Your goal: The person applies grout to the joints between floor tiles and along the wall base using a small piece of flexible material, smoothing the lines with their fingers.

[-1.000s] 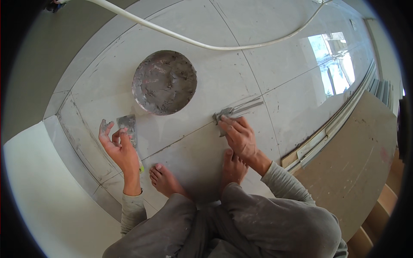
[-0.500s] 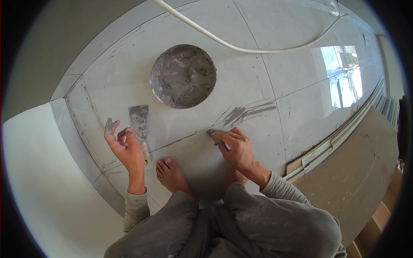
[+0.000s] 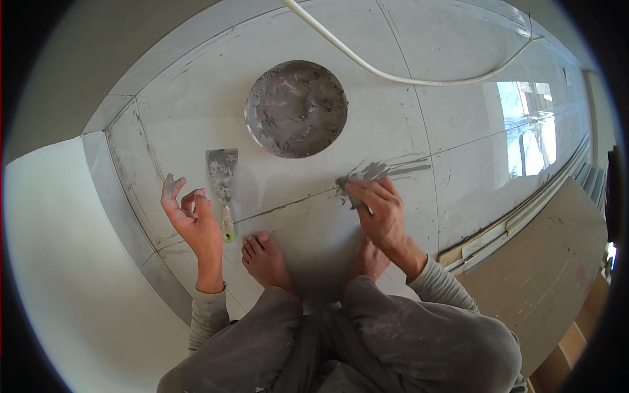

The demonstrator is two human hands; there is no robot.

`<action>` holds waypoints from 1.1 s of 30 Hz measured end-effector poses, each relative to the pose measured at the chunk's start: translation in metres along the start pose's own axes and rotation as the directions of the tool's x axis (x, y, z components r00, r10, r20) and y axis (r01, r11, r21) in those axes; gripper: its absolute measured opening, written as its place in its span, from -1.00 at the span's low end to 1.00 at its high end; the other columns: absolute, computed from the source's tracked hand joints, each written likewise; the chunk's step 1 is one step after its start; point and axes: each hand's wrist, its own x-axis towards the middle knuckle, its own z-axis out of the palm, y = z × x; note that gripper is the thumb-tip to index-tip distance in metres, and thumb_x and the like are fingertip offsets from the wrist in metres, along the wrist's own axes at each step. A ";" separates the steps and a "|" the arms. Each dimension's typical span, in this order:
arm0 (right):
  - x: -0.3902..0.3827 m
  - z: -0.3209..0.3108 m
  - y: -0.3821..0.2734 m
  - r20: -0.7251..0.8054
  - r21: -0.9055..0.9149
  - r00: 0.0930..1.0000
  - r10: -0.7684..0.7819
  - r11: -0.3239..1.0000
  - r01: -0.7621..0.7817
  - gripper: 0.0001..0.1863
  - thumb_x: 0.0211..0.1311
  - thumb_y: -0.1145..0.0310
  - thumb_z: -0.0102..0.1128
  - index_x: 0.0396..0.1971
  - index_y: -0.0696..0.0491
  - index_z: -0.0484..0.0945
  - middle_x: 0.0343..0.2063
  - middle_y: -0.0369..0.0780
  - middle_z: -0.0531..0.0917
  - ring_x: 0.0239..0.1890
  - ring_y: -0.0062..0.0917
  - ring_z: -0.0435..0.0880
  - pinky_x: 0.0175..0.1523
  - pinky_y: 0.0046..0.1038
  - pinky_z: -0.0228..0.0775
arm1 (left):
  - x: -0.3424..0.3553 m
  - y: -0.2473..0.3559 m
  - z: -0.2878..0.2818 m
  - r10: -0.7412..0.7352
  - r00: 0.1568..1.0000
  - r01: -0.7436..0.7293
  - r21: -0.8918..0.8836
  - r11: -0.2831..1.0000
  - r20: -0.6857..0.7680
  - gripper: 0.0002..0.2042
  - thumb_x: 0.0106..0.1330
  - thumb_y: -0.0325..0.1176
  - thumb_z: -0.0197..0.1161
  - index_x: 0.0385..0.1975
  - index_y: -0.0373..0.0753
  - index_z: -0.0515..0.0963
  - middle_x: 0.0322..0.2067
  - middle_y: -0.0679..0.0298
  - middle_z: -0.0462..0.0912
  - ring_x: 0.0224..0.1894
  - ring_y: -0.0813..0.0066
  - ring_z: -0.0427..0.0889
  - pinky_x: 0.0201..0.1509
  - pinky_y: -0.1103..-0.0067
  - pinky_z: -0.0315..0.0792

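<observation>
My right hand (image 3: 385,215) is closed around a small, flat grey spreader (image 3: 343,186), partly hidden by the fingers. Its edge meets the tile floor at a seam, beside a streaky smear of dark grey paste (image 3: 375,171). Above the floor on the left, my left hand (image 3: 196,226) is empty, fingers half bent and apart, with grey paste on the fingertips. A paste-coated putty knife (image 3: 223,177) with a green handle end lies just right of that hand. Farther away stands a round pan (image 3: 288,156) holding thick grey paste (image 3: 300,108).
A white hose (image 3: 393,80) curves across the far floor. Long strips (image 3: 488,236) and a large brown board (image 3: 537,268) lie on the right. At the left rises a white curved surface (image 3: 72,262). My bare feet (image 3: 267,261) are planted between my hands.
The whole view has shifted a little. My right hand has slid the spreader slightly away from me, closer to the smear. My left hand keeps its pose.
</observation>
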 end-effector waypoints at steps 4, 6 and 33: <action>-0.003 0.021 0.006 -0.012 -0.151 0.989 -0.145 0.978 0.141 -0.56 -0.16 0.68 0.29 -0.16 0.08 0.73 -0.09 -0.21 0.75 -0.18 -0.30 0.64 -0.04 -0.35 0.58 | 0.000 -0.001 0.000 -0.014 1.000 0.014 0.008 1.000 0.002 -0.48 0.35 -0.60 0.09 0.33 -0.32 0.23 0.16 0.15 0.39 -0.13 0.50 0.57 -0.17 0.60 0.50; -0.019 0.028 -0.002 0.104 -0.042 0.986 -0.129 0.990 0.134 -0.56 -0.16 0.67 0.29 -0.16 0.08 0.73 -0.08 -0.20 0.74 -0.19 -0.32 0.64 -0.03 -0.35 0.56 | 0.000 -0.001 0.000 -0.015 1.000 0.015 -0.014 1.000 0.001 -0.48 0.35 -0.60 0.09 0.33 -0.32 0.22 0.16 0.15 0.40 -0.13 0.49 0.58 -0.17 0.60 0.50; -0.004 0.016 -0.005 -0.178 -0.091 0.963 0.202 0.971 -0.220 -0.57 0.00 0.68 0.23 -0.05 0.08 0.67 -0.28 -0.13 0.73 -0.22 -0.22 0.68 -0.05 -0.28 0.55 | 0.008 -0.012 -0.001 -0.042 0.999 0.042 0.007 0.999 -0.003 -0.51 0.40 -0.55 0.08 0.33 -0.34 0.23 0.17 0.13 0.41 -0.15 0.51 0.59 -0.17 0.58 0.51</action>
